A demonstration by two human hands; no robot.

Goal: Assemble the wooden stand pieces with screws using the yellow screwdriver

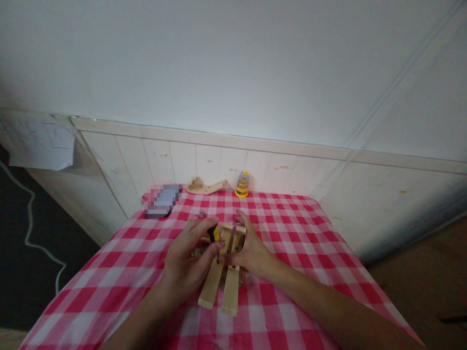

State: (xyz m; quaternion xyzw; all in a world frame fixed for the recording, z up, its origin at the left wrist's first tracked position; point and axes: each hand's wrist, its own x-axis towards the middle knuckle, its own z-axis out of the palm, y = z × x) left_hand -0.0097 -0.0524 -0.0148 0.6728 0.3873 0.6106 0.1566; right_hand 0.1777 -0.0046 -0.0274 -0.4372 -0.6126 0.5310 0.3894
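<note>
Pale, squared-off wooden slats (230,292)

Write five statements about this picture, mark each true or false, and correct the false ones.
1. The left hand holds a black-and-yellow tool. True.
2. The right hand is nowhere near the wood. False: the right hand is on the wooden assembly.
3. The small metal pieces lie on the cloth beyond the left hand. True.
4. The tablecloth is plain blue. False: the tablecloth has a red-and-white check.
5. The yellow-based container lies on its side. False: the yellow-based container stands upright near the wall.
</note>
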